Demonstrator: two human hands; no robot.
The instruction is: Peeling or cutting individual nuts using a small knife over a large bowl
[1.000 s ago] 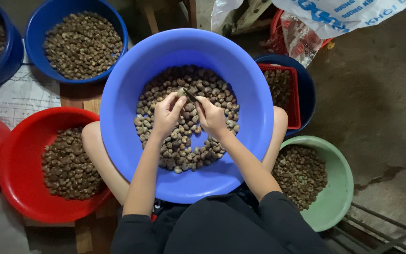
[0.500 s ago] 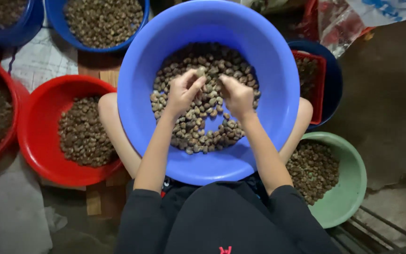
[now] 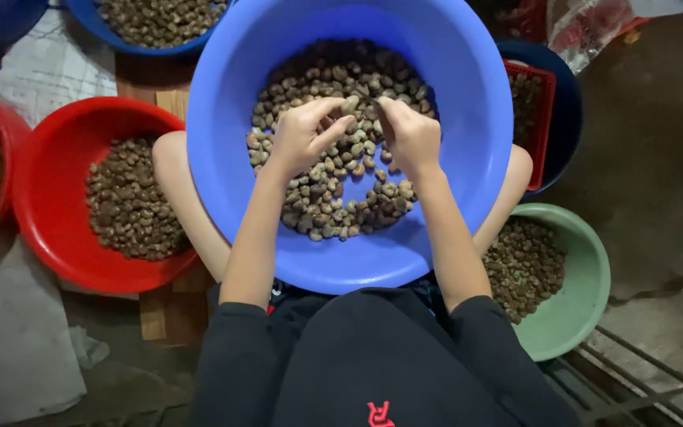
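Left hand (image 3: 303,134): fingers pinching one nut (image 3: 350,103) above the pile.
Right hand (image 3: 410,136): curled, fingertips at the nut; grip unclear.
Basin (image 3: 468,158): blue, on the lap.
Red bowl (image 3: 49,229): nine o'clock.
Green bowl (image 3: 586,292): four o'clock.

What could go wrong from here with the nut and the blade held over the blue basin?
1. The left hand pinches one nut close to the small tool in the right hand; a slip could nick a finger.
2. The big blue basin rests on the person's knees, so a shift might tip it.
3. A dropped nut would likely vanish among the nuts in the basin.
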